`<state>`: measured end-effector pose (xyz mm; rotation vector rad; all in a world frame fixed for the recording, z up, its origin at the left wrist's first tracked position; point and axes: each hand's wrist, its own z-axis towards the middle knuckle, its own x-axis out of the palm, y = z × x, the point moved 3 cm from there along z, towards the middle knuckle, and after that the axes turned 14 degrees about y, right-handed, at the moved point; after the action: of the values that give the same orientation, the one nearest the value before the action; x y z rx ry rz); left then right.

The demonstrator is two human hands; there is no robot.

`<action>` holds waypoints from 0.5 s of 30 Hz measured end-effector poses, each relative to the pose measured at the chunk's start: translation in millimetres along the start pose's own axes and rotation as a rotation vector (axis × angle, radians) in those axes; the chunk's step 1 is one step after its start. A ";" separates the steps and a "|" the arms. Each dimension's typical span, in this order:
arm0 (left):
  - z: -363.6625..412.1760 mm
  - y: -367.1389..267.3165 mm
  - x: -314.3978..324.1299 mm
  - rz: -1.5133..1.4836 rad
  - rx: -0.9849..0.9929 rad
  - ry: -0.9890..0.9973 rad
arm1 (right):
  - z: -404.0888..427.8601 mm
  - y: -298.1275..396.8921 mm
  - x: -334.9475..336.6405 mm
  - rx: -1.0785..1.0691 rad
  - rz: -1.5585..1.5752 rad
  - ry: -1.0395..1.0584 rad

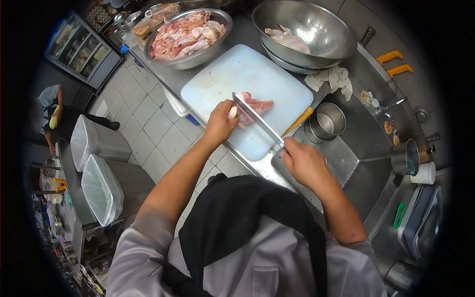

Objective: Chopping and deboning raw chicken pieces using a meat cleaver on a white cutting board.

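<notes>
A piece of raw chicken (255, 104) lies on a white cutting board (226, 80). My left hand (222, 120) grips its pale end, on the left side of the blade. In my right hand (302, 159) is the handle of a long kitchen knife (259, 118), mostly hidden by my fingers. The blade slants across the chicken, its tip pointing up and left; whether it has cut in, I cannot tell. A yellow-handled tool (298, 121) rests along the board's right edge.
Beyond the board stand a steel bowl (187, 64) heaped with raw chicken pieces and a steel colander (323, 33) holding more chicken. A crumpled cloth (332, 80), steel pots (328, 120) and a sink (365, 143) are right. Lined bins (102, 189) and another person (52, 107) are left.
</notes>
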<state>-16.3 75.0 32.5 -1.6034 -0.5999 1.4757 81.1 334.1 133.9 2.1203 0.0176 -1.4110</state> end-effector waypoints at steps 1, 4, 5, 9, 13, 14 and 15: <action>0.0 -0.2 0.0 0.025 0.013 -0.008 | 2.6 2.7 -4.4 -0.001 -0.007 0.005; -2.0 2.6 -0.6 0.074 0.057 -0.035 | 13.0 9.7 -10.0 0.030 -0.071 0.109; -3.6 3.9 -1.8 0.101 0.088 -0.050 | 19.5 12.2 -9.5 0.059 -0.087 0.133; -0.8 4.9 -2.5 0.073 0.075 -0.005 | 65.9 17.4 -0.1 0.052 -0.066 0.143; 6.4 5.0 -0.2 0.091 0.109 0.000 | 125.4 26.0 13.7 -0.026 -0.033 -0.005; 8.2 8.3 0.1 0.121 0.090 -0.014 | 130.4 28.1 13.3 -0.031 -0.029 -0.016; 7.6 13.7 0.7 0.119 0.086 -0.017 | 129.4 27.6 15.3 -0.034 -0.031 -0.012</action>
<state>-26.1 70.5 21.2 -1.5847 -0.4507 1.5824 -11.9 245.4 99.0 2.0925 0.0693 -1.4310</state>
